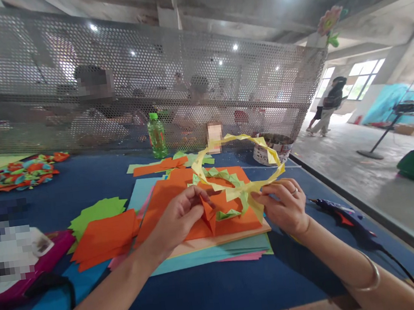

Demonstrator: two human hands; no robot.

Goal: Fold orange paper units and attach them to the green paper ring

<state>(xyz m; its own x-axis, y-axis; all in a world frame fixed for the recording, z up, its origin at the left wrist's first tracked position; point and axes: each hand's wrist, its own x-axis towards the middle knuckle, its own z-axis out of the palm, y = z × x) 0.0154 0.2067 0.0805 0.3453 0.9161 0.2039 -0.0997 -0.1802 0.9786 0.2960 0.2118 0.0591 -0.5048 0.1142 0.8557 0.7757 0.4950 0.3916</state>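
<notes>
Blue table point(209, 295); the near strip at 6 o'clock carries only the two forearms. Left hand point(179, 216): fingers closed in a pinch on an orange folded piece point(209, 214), which stands on edge against the lower arc of the paper ring point(250, 187). Right hand point(283, 206): thumb and fingers narrow, gripping the ring's yellow band at its 5 o'clock. The ring is held tilted above the stack of sheets point(212, 256), lower arc close over the top orange sheet, upper arc lifted toward 12. Judgement: the loop looks closed and built from yellow and green units, with one orange unit at the joint, so the orange stage seems barely begun; cannot tell whether that unit is fixed. Loose orange squares point(104, 240) and green squares point(96, 211) at 9 o'clock of the stack lie unfolded, so more units seem left. Glue gun point(340, 214) lies at 3 o'clock, just beside the right wrist, near the table's right edge: that is the tight side. Pink case point(29, 277) sits at 8 o'clock. Open room: bare cloth at 6, and a band beyond the stack. Far row: bottle point(157, 136) at 12, basket point(285, 146) at 1, pile of coloured pieces point(20, 173) at 10. Mesh screen point(145, 82) closes the far edge, with people behind it.
</notes>
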